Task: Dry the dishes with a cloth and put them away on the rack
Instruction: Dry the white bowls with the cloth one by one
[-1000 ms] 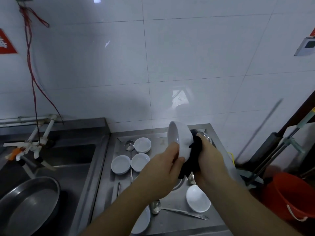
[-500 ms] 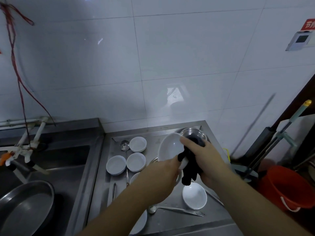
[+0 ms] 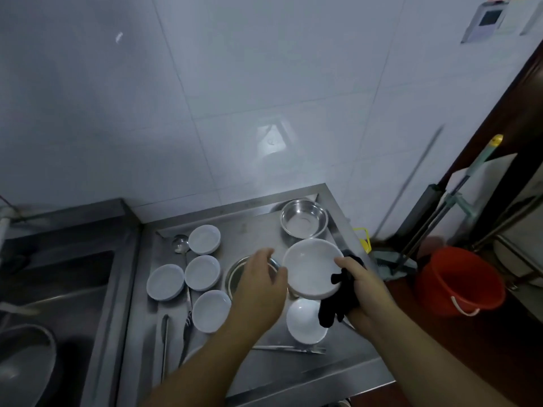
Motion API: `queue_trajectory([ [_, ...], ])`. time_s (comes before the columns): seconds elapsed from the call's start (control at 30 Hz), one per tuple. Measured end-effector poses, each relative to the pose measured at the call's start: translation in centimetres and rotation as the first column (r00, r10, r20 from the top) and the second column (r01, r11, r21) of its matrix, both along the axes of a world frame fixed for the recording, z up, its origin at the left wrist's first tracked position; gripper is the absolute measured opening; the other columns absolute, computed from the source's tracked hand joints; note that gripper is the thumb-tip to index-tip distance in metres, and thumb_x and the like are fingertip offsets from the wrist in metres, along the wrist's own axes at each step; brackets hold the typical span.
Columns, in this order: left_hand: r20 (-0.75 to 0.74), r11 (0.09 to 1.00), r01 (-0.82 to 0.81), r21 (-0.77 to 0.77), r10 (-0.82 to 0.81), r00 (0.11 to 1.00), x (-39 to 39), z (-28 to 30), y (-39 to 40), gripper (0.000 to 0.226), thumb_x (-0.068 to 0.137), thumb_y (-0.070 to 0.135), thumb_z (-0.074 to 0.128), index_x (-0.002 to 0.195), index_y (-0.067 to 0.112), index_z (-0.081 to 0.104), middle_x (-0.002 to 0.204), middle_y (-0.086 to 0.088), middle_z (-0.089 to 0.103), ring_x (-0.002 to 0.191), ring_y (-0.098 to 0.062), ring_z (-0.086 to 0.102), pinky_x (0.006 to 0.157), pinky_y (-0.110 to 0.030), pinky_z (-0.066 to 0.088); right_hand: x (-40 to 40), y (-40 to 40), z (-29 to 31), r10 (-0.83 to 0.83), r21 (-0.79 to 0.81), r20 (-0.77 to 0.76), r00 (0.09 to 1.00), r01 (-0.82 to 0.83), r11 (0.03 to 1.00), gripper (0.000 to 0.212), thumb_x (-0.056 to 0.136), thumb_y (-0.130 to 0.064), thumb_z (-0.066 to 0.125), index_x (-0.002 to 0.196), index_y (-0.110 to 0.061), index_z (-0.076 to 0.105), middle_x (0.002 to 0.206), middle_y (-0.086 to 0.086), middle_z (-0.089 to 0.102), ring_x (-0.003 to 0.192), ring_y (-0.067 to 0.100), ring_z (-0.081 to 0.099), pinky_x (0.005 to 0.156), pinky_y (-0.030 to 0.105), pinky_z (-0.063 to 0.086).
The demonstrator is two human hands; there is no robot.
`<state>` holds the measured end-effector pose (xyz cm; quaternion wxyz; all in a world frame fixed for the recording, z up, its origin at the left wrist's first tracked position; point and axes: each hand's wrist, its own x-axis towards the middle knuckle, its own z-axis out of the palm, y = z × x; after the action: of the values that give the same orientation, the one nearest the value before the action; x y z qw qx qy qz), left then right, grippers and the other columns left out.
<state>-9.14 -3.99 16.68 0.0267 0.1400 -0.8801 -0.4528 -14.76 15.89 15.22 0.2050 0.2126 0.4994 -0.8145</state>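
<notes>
My right hand (image 3: 360, 284) grips a white bowl (image 3: 310, 268) by its right rim, thumb on the inside, with a black cloth (image 3: 338, 304) bunched between palm and bowl. The bowl is held mouth up, slightly tilted, above the steel drainboard (image 3: 346, 359). My left hand (image 3: 258, 284) hovers just left of the bowl with relaxed fingers, thumb close to the rim and holding nothing. Under it a steel bowl (image 3: 233, 277) is partly hidden. Another white bowl (image 3: 304, 323) sits below the held one.
Several small white dishes (image 3: 202, 273) lie on the left half of the drainboard, with a ladle (image 3: 179, 243) and loose utensils (image 3: 164, 342). A steel bowl (image 3: 304, 221) stands at the back right. A sink with a steel basin (image 3: 23, 362) is left; a red bucket (image 3: 458, 280) is right.
The bowl went from upright on edge to mouth up and lower. My left hand let go of it and drew left; my right hand keeps bowl and cloth. The view tilted right.
</notes>
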Motion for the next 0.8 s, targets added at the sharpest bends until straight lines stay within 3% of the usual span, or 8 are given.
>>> queue_trajectory([
  [0.1,0.245,0.958,-0.050,0.281,-0.021,0.969,-1.4,-3.1,1.4,0.027,0.107,0.035,0.052,0.126,0.023,0.068,0.109,0.005,0.074,0.099,-0.014,0.070,0.094,-0.037,0.060,-1.6,1.7,-2.1,0.014,0.011,0.032,0.999,-0.015,1.000,0.021,0.094,-0.019,0.071,0.109,-0.005,0.070,0.080,0.017,0.061,0.075,0.037,0.059,0.070,0.051,0.048],
  [0.17,0.360,0.822,-0.234,0.520,0.037,0.932,-2.3,-4.8,2.7,0.023,0.108,0.026,0.054,0.119,0.017,0.072,0.108,-0.007,0.077,0.100,-0.022,0.076,0.088,-0.038,0.065,-2.6,2.6,-3.4,0.050,0.021,0.078,0.996,-0.052,0.998,0.024,0.094,-0.016,0.071,0.113,-0.001,0.069,0.084,0.021,0.064,0.080,0.038,0.062,0.077,0.052,0.050],
  [0.23,0.450,0.704,-0.369,0.607,0.078,0.889,-3.2,-6.6,3.7,0.021,0.106,0.018,0.058,0.119,0.010,0.073,0.112,-0.016,0.076,0.102,-0.029,0.077,0.083,-0.038,0.066,-3.6,3.7,-4.8,0.089,0.054,0.115,0.989,-0.096,0.994,0.027,0.095,-0.012,0.070,0.118,0.004,0.068,0.095,0.028,0.067,0.087,0.042,0.065,0.080,0.055,0.050],
  [0.33,0.500,0.702,-0.408,0.584,0.086,0.862,-4.5,-8.9,5.0,0.022,0.104,0.014,0.060,0.121,0.009,0.073,0.115,-0.016,0.076,0.104,-0.031,0.077,0.084,-0.040,0.066,-5.3,6.0,-7.2,0.168,0.202,0.154,0.974,-0.197,0.959,0.030,0.093,-0.007,0.074,0.120,0.003,0.066,0.097,0.031,0.067,0.085,0.044,0.067,0.073,0.051,0.053],
  [0.47,0.552,0.736,-0.444,0.512,0.114,0.826,-6.6,-11.4,7.2,0.018,0.101,0.013,0.061,0.109,0.020,0.076,0.112,-0.011,0.077,0.104,-0.029,0.075,0.086,-0.042,0.066,-7.7,8.5,-10.5,0.224,0.430,0.200,0.954,-0.291,0.854,0.027,0.083,-0.009,0.087,0.105,-0.017,0.073,0.097,0.016,0.077,0.088,0.039,0.076,0.079,0.057,0.065],
  [0.57,0.580,0.754,-0.455,0.474,0.121,0.805,-9.2,-13.1,8.7,0.020,0.102,0.012,0.060,0.110,0.021,0.076,0.113,-0.012,0.075,0.104,-0.029,0.074,0.086,-0.043,0.066,-9.9,9.6,-12.6,0.181,0.447,0.244,0.953,-0.277,0.851,0.024,0.083,-0.011,0.088,0.098,-0.020,0.072,0.097,0.017,0.076,0.088,0.039,0.076,0.083,0.063,0.062],
  [0.67,0.588,0.784,-0.455,0.424,0.144,0.796,-12.0,-14.9,9.4,0.021,0.103,0.014,0.057,0.110,0.017,0.077,0.107,-0.011,0.076,0.099,-0.028,0.075,0.087,-0.047,0.066,-12.3,10.3,-14.6,0.128,0.413,0.294,0.947,-0.247,0.876,0.028,0.085,-0.009,0.085,0.109,-0.009,0.071,0.107,0.026,0.072,0.097,0.044,0.073,0.088,0.066,0.059],
  [0.8,0.594,0.819,-0.439,0.371,0.154,0.790,-15.4,-17.1,9.4,0.025,0.103,0.017,0.058,0.114,0.023,0.079,0.101,-0.003,0.081,0.094,-0.024,0.078,0.091,-0.047,0.065,-15.0,10.0,-17.0,0.070,0.499,0.267,0.961,-0.200,0.843,0.023,0.081,0.000,0.081,0.099,-0.011,0.073,0.070,0.004,0.075,0.062,0.017,0.073,0.055,0.033,0.060],
])
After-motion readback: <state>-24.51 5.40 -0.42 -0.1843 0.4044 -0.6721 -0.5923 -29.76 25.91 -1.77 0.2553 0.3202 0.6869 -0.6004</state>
